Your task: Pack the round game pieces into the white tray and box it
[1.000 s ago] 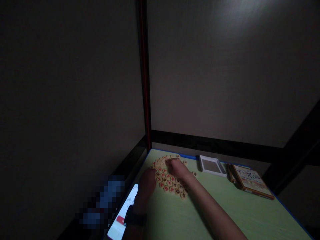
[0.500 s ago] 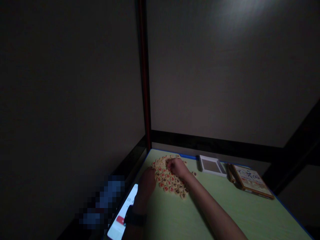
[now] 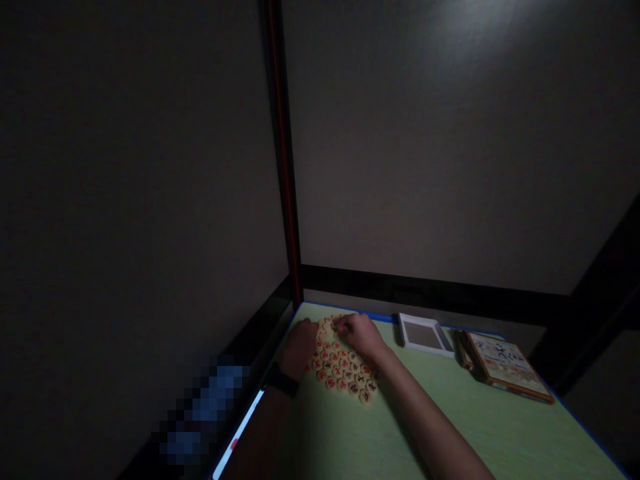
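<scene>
A tight cluster of round wooden Chinese chess pieces [image 3: 342,373] with red and black characters lies on the green table. At the upper left of the cluster is my left hand [image 3: 302,341], fingers curled in against the pieces and a dark band on its wrist. My right hand [image 3: 361,333] rests over the far right part of the cluster, with thumb and fingers pinched together at a piece. Its fingers and wrist cover some of the pieces. What the left fingertips hold, if anything, is hidden in shadow.
The green table [image 3: 480,427] has a blue edge. Near its far edge lies a shallow white tray [image 3: 425,347]; right of it is a brown-edged printed box [image 3: 507,367]. A lit phone [image 3: 240,433] lies at the left edge, partly behind my left arm. Walls stand behind and left.
My left hand has moved forward along the left side of the cluster, and its forearm covers more of the phone. The right hand has shifted slightly. A loose piece right of it is no longer visible.
</scene>
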Available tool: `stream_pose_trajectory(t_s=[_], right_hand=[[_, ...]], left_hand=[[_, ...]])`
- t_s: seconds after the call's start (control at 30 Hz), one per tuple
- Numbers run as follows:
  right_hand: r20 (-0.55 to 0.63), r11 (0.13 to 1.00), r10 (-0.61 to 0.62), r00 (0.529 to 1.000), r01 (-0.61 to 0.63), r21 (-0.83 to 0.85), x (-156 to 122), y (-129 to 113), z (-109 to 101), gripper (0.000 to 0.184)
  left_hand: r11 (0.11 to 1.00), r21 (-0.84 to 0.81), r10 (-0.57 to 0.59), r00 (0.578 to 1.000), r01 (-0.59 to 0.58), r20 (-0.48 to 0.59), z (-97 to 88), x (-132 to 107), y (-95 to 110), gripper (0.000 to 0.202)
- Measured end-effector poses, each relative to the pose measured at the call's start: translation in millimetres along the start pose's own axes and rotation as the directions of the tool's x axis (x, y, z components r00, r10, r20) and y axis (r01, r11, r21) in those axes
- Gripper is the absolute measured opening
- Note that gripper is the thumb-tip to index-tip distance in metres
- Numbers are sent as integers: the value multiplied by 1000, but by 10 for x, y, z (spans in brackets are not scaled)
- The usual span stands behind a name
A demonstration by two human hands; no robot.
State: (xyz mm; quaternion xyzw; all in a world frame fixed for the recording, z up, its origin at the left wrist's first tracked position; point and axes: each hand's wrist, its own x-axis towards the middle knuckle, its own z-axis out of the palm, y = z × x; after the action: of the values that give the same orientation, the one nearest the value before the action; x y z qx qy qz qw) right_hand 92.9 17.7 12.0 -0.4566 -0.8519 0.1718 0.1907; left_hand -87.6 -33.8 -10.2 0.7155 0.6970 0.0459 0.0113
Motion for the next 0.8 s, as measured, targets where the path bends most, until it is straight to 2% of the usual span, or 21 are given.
stream_pose_trajectory(t_s=[0.3, 0.5, 0.57, 0.67, 0.8], right_hand=[[-72, 989, 114, 991, -120, -89, -34, 136, -296, 30], [-65, 982, 118, 991, -126, -143, -21, 188, -252, 29], [-38, 983, 83, 996, -88, -163, -26, 158, -170, 29], [28, 981, -37, 999, 41, -189, -36, 103, -23, 34], [113, 955, -163, 980, 185, -232, -44, 75, 126, 36]], left_hand=[[999, 38, 28, 998, -30, 61, 25, 140, 0, 34], [996, 33, 85, 993, -87, 83, 6, 144, 1, 33], [994, 28, 102, 991, -105, 87, 13, 144, 7, 33], [992, 17, 125, 988, -127, 91, 32, 129, 15, 34], [991, -8, 137, 987, -137, 85, 39, 95, 2, 33]])
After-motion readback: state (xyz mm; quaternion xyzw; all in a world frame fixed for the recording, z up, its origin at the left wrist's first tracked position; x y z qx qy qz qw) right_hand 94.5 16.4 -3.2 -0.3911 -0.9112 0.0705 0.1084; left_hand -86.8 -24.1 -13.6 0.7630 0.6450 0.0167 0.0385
